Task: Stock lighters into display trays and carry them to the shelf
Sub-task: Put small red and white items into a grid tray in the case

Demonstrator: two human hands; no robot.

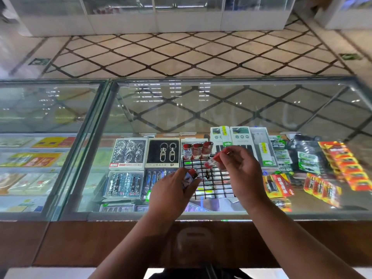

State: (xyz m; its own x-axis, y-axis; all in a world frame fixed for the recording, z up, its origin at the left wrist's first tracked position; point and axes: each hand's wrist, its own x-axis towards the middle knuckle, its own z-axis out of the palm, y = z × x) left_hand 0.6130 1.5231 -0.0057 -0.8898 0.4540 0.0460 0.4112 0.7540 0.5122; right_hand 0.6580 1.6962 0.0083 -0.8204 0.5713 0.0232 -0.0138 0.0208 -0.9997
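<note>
Item 1, display tray (211,185): black, divided into a grid of small cells, lying on the glass worktop (201,109) near its front edge; taken as the reference for all entries below. Item 2, three lighters (198,151): red caps, clear bodies, standing upright side by side in the tray's far row, at its left end. Item 3, left hand (171,195): at the tray's near-left corner, fingers curled round one lighter (190,176) with a red top and a printed body, the lighter tilted and lying over the tray's left edge. Item 4, right hand (241,170): over the tray's right half, fingers pinching a red-capped clear lighter (212,162) held at a slant above the cells and apart from the three standing ones; a second red cap shows at the fingertips, and the number of lighters in this hand cannot be told. Item 5, two keyring boxes (128,153): under the glass, just left of the tray, one white-lined and one black-lined. Item 6, clipper packs (124,184): under the glass, left of the tray and nearer the front than the keyring boxes. Item 7, white boxes with yellow price labels (231,137): beyond the tray's far-right corner. Item 8, red and yellow battery packs (277,185): under the glass, right of the tray, with further strips of the same colours farther right. Item 9, green-labelled packs (281,154): right of the tray, behind the red packs.
</note>
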